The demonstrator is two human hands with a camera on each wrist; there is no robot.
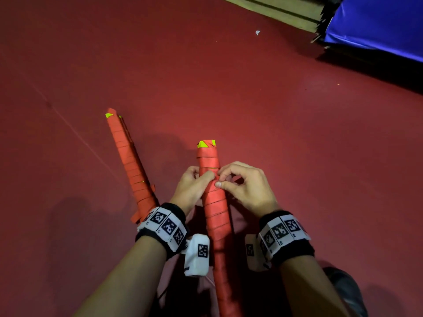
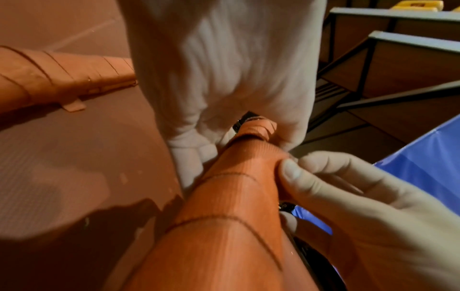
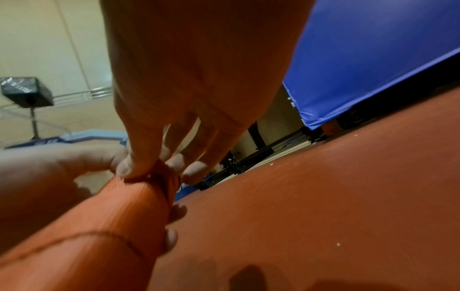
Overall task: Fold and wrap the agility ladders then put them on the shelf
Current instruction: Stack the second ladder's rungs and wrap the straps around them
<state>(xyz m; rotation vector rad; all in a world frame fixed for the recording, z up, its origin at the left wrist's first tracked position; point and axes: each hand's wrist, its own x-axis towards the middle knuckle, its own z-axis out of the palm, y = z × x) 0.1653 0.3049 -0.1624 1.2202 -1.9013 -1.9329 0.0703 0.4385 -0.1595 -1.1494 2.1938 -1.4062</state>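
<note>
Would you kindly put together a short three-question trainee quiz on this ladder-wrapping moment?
1. True or false: the second wrapped ladder lies on the red floor to the person's left.
2. Which hand pinches the strap on the held ladder bundle: A left hand, B right hand?
3. Fill in: the colour showing at the bundles' far ends is ____.

Key: 1 true; 2 B; 3 yellow.

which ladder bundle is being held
The right bundle: left hand and right hand grip it. The left bundle lies untouched.
</note>
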